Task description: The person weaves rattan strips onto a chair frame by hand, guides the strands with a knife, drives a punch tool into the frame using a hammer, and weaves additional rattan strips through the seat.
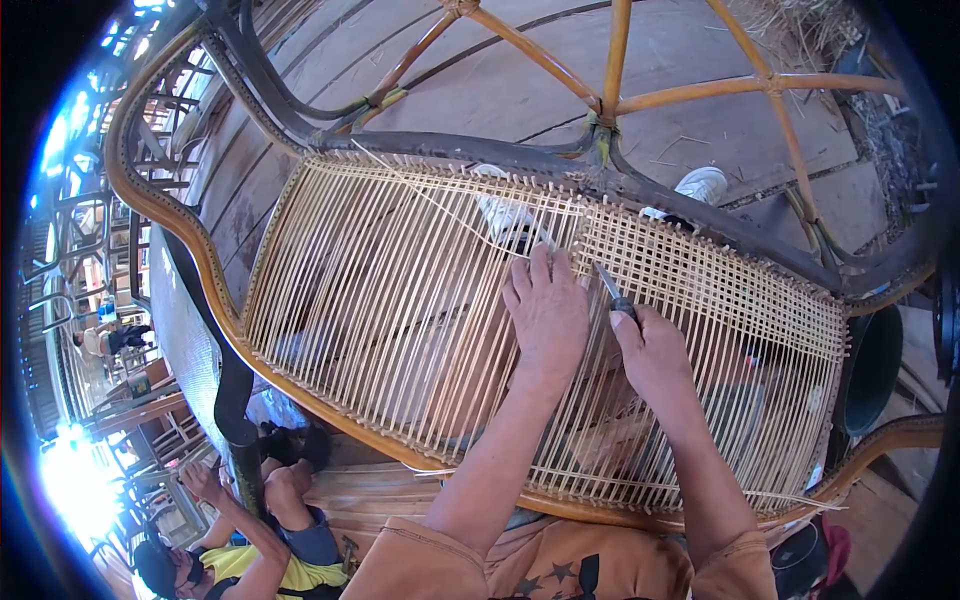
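A cane panel stretches across a curved wooden seat frame. Long parallel strands run over most of it, and a square-woven section fills the far right part. My left hand rests at the edge of that weave, fingers bent down together on a loose cane strand that slants in from the far left. Its fingertips are partly hidden. Just to the right, my right hand grips the dark handle of an awl, its pointed metal tip directed at the woven edge near my left fingers.
Orange-brown rattan poles meet beyond the frame's dark far rail. White shoes show below the strands. At lower left sits another person in a yellow top. Loose cane ends stick out over the near rail.
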A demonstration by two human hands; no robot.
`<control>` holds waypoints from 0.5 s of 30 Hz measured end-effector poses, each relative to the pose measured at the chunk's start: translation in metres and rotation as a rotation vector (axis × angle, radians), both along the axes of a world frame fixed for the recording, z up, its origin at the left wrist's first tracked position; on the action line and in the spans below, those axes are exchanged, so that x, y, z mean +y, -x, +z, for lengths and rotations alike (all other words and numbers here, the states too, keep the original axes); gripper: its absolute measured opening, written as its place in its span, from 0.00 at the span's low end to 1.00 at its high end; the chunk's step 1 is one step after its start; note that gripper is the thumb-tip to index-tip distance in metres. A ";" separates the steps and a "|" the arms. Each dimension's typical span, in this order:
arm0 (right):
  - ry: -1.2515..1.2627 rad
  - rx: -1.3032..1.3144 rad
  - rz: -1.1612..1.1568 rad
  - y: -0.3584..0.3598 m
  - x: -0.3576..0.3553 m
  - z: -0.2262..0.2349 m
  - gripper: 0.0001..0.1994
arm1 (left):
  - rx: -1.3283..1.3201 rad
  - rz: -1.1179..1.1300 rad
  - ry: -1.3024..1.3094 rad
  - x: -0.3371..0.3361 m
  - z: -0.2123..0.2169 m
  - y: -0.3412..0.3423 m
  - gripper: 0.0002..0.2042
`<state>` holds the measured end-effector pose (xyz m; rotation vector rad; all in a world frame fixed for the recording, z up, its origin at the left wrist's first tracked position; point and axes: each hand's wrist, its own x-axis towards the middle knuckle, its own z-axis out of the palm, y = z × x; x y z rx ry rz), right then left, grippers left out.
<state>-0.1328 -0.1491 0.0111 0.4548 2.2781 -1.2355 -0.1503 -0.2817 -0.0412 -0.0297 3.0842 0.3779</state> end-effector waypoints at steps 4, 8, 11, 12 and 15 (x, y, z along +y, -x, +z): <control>-0.004 -0.049 0.046 0.000 -0.002 -0.003 0.18 | -0.008 0.005 0.013 0.003 -0.003 -0.001 0.21; 0.017 -0.024 -0.005 -0.002 -0.009 -0.006 0.18 | -0.053 -0.030 0.097 0.006 -0.010 -0.001 0.23; 0.054 0.037 -0.063 -0.010 -0.008 -0.012 0.18 | -0.078 -0.052 0.112 0.009 -0.006 0.001 0.23; 0.108 0.046 -0.082 -0.015 0.000 -0.011 0.18 | -0.086 -0.031 0.098 0.010 -0.003 0.002 0.22; 0.143 -0.053 0.013 -0.032 0.025 0.021 0.22 | -0.032 -0.038 0.095 -0.004 -0.002 0.001 0.23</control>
